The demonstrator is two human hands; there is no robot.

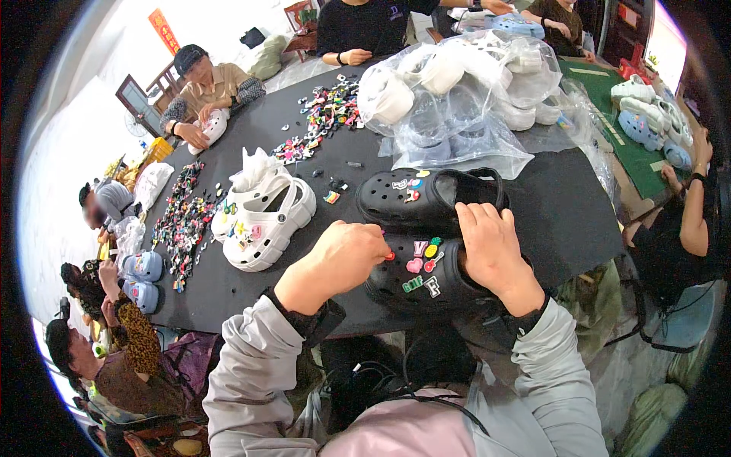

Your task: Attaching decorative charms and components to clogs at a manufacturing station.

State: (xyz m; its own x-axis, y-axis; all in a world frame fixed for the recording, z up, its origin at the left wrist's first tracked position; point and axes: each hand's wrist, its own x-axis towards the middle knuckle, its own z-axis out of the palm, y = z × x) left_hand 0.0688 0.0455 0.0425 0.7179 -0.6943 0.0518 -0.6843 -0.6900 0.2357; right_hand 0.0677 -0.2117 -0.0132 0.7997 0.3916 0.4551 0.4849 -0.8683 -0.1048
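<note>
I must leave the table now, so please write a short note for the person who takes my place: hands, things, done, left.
Left hand: fingertips pinch a small red charm at the near black foam clog.
Right hand: grips that clog's heel opening.
Done: that clog's top carries several coloured charms; the second black foam clog behind it has a few.
Left: many holes on both are bare. Loose coloured charms lie farther back on the black table; a white clog pair stands left.
</note>
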